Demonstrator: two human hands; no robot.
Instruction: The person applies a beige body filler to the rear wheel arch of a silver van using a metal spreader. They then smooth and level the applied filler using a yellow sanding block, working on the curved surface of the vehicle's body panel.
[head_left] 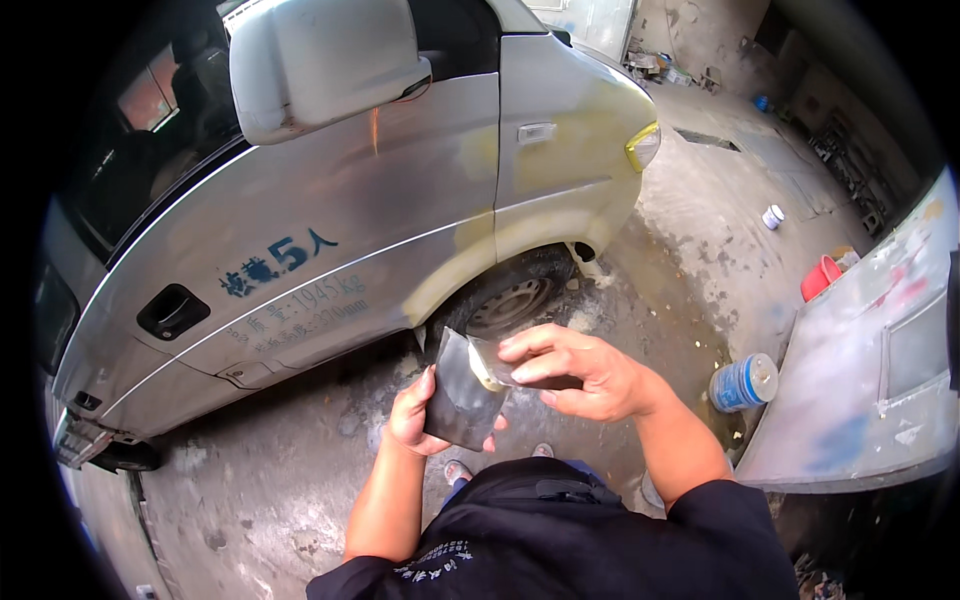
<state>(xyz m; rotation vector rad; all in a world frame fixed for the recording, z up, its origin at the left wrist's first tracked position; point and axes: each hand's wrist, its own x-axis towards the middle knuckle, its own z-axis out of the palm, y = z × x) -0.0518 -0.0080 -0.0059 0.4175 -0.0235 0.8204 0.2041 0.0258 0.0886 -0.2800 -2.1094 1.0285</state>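
Observation:
My left hand [412, 412] grips a dark, flat rectangular board [465, 405] by its lower edge, fingers underneath and thumb along the side. A pale cream paste [484, 368] shows at the board's upper right. Pinched in my right hand [575, 372] is a dark, thin spreader [492, 352], tilted with its edge against the paste; my fingers cover part of it. Both hands are in front of my body, beside the front wheel [512, 303] of a silver van [400, 190]. Yellowish patches mark the van's fender [570, 120].
A large side mirror [325, 65] juts from the van door. To the right, a blue and white bucket [742, 383] stands beside a pale, paint-smeared panel [860, 370]. Farther off are a red basin [821, 279] and a small white can [772, 217]. The concrete floor [270, 500] is stained.

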